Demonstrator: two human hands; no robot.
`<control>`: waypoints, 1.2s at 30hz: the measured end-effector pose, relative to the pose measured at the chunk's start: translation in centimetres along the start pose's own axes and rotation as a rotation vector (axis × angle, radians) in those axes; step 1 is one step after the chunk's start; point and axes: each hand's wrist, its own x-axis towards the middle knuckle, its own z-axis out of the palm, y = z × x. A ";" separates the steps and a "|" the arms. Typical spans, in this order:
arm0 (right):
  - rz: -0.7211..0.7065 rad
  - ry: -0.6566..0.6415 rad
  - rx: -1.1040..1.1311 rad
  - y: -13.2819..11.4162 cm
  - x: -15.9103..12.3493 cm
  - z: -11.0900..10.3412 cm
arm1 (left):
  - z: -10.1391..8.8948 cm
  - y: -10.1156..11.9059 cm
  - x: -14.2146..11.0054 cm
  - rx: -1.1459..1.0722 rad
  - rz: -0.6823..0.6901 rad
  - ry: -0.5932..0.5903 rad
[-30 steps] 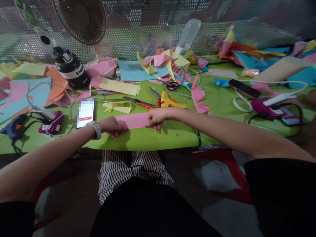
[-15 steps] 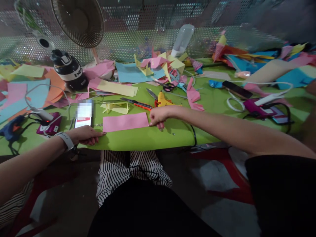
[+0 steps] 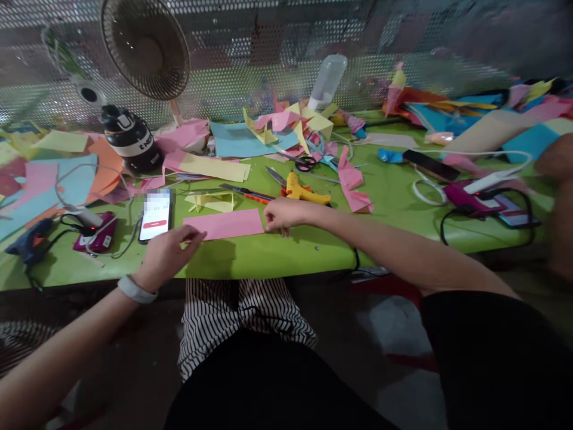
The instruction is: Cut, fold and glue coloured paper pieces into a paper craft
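A pink paper strip point(image 3: 228, 226) lies lengthwise on the green tabletop in front of me. Over its left end is my left hand point(image 3: 172, 249), the fingers loosely bent and a little apart, the tips at the paper's lower edge. My right hand point(image 3: 283, 216) pinches the strip's right end, with its fingers curled. Just behind the strip sit a folded pale yellow paper piece point(image 3: 210, 202) and a black and orange cutter point(image 3: 250, 193). A yellow glue gun point(image 3: 307, 190) rests beyond my right hand.
A lit phone point(image 3: 155, 218) lies left of the strip, near a corded magenta box point(image 3: 96, 232) and a blue glue gun point(image 3: 30, 242). Behind stand a black bottle point(image 3: 132, 140) and a fan point(image 3: 145, 51). Scissors point(image 3: 305, 163) and paper scraps spread along the back. Another person's arm shows at right.
My left hand has come off the strip's left corner and moved right, over its lower edge. My right hand stays at the right end. The view has shifted slightly.
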 end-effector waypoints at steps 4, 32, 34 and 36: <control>0.041 0.407 -0.178 0.4 1.2 -0.9 | 3.9 1.7 0.6 0.084 0.436 0.019; 0.108 0.576 -0.278 5.5 -6.6 9.3 | 7.7 1.4 0.7 0.205 0.523 -0.058; 0.129 0.605 -0.368 5.8 -6.6 9.7 | 7.6 1.4 0.8 0.206 0.510 -0.074; 0.090 0.656 -0.413 6.0 -6.5 9.8 | 7.5 1.3 1.0 0.199 0.501 -0.087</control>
